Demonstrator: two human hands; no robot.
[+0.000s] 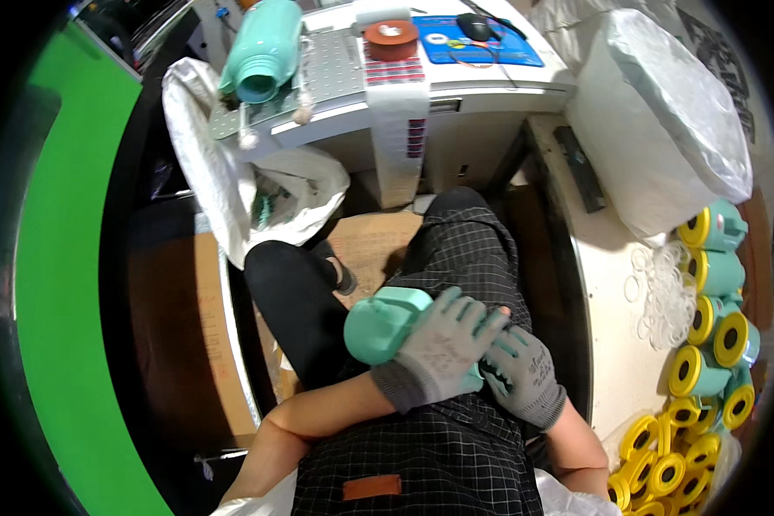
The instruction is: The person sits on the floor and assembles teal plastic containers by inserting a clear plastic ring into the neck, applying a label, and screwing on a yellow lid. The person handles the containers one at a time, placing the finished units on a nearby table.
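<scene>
Across my lap lies a mint-green plastic piece (378, 328), rounded and bottle-like, with a flat-faced end at the left. My left hand (447, 348), in a grey knitted glove with green fingertips, is closed over its top. Beside it my right hand (523, 371), gloved alike, has its fingers bent in at the piece's right end. The two hands touch at the fingertips; a bare fingertip shows through one glove. Whatever sits between the right fingers is hidden. A sliver of mint green shows between the hands.
A larger mint-green bottle (262, 56) lies on the perforated metal plate (331, 69). An orange-brown tape roll (391, 40) sits on a label strip. At right are white rings (666, 297), mint-green pieces with yellow rings (701, 370) and a white sack (654, 120). An open white bag (297, 193) hangs ahead.
</scene>
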